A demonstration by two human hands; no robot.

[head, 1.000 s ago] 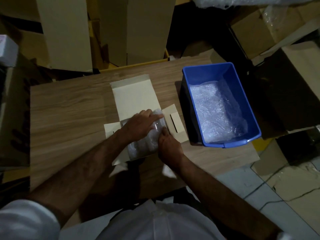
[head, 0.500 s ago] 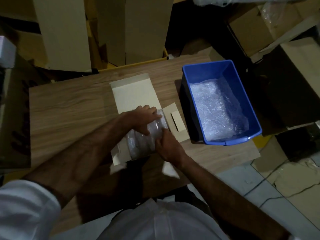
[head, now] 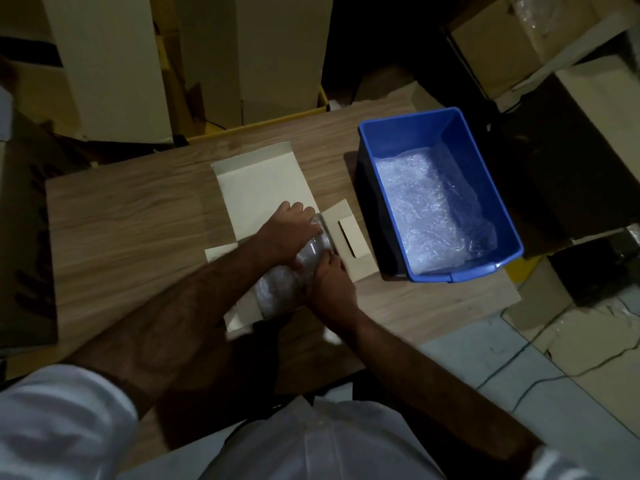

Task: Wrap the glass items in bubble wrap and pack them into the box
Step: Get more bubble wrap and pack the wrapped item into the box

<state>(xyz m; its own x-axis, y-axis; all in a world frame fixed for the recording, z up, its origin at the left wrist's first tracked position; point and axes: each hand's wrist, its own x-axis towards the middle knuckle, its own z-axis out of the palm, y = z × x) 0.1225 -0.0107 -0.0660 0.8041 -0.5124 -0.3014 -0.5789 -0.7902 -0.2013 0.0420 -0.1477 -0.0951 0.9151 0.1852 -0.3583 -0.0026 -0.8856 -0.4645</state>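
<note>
Two hands held one bundle of bubble wrap (head: 282, 289) in the small open box (head: 266, 188). The left hand (head: 289, 230) lay over the far end of the bundle with its fingers curled around it. The right hand (head: 330, 289) gripped the bundle's right side, fingers bent onto the wrap. Between the hands a bit of shiny clear glass (head: 315, 249) showed through. The wrap looked pale, bumpy and see-through.

Just past the left hand, the box's cream lid lay flat and open. Right of the grip, a side flap (head: 349, 237) with a cut slot stuck out.

Under it all was a wooden table (head: 121, 230) with a light brown grain. Farther right of the hands sat a blue plastic bin (head: 498, 188) with more bubble wrap (head: 429, 209) lying inside.

Around the table the room was dim. Tall cardboard boxes (head: 110, 64) stood beyond it, and more brown boxes were stacked to the right. The floor near the person's right arm was pale tile with a thin cable. No writing could be read anywhere.
</note>
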